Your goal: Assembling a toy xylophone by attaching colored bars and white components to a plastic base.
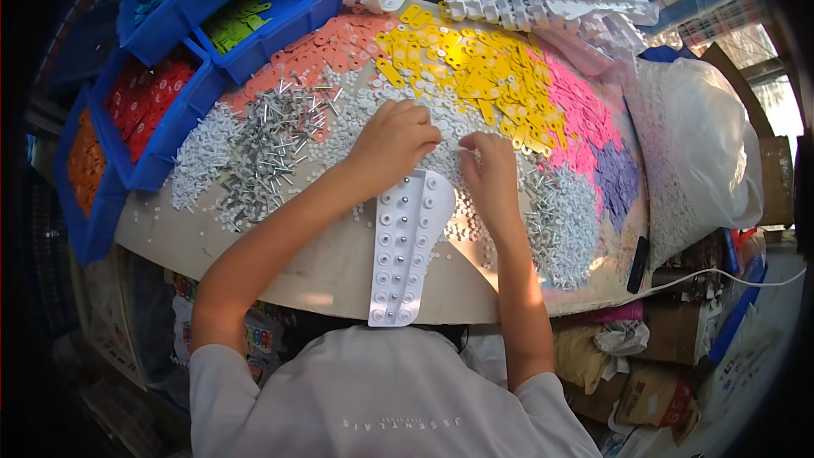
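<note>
My left hand [392, 142] is over a pile of small white round plastic pieces [441, 110], its fingers bent together. What they pinch, if anything, is too small to make out. At the right side of the same pile, my right hand [493, 171] has its thumb and fingers curled close; anything between them is hidden. Below both hands lies a white plastic holder [397, 259], narrow at the near end and wider at the far end. Round white pieces run along its two sides, with metal pins down the middle groove. Neither hand touches it.
Metal pins [267, 148] and white pins [203, 157] lie to the left, more at right. Yellow tabs [475, 59], coral tabs [326, 47], pink tabs [585, 106] and purple tabs [616, 178] ring the table. Blue bins [216, 80] stand left; a white sack [704, 144] stands right.
</note>
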The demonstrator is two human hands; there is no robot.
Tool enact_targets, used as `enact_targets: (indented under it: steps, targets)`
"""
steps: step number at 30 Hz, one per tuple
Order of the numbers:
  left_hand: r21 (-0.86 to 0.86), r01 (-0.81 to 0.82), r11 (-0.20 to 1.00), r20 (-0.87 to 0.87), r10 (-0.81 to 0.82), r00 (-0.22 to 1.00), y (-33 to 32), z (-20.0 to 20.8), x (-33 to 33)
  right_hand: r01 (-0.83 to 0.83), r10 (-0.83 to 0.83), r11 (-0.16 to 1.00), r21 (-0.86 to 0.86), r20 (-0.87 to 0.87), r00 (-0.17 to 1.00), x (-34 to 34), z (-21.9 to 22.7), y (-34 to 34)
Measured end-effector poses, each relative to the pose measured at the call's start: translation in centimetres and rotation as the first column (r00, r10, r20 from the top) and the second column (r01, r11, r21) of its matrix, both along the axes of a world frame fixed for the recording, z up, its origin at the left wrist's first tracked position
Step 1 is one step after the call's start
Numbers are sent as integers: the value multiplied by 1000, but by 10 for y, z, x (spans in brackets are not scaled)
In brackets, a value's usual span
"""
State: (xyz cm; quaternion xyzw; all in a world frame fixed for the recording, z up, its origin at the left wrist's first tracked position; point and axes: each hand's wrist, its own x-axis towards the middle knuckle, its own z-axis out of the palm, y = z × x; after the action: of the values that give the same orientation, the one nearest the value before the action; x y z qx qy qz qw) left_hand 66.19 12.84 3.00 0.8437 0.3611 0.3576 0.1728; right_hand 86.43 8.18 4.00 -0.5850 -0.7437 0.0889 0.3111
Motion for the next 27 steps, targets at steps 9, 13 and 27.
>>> enact_targets:
  steps: [9,13,27]
  targets:
    - [119,69,990,-182,-47,982,16,-19,19,9,-8,1000,-17,80,997,-3,-16,19]
    - [101,58,993,-141,-43,989,13,-12,18,42,-43,998,-56,-6,999,-3,-9,12]
    - [19,114,993,-141,-110,984,17,-9,15,93,-112,991,-97,-211,971,-6,18,-56]
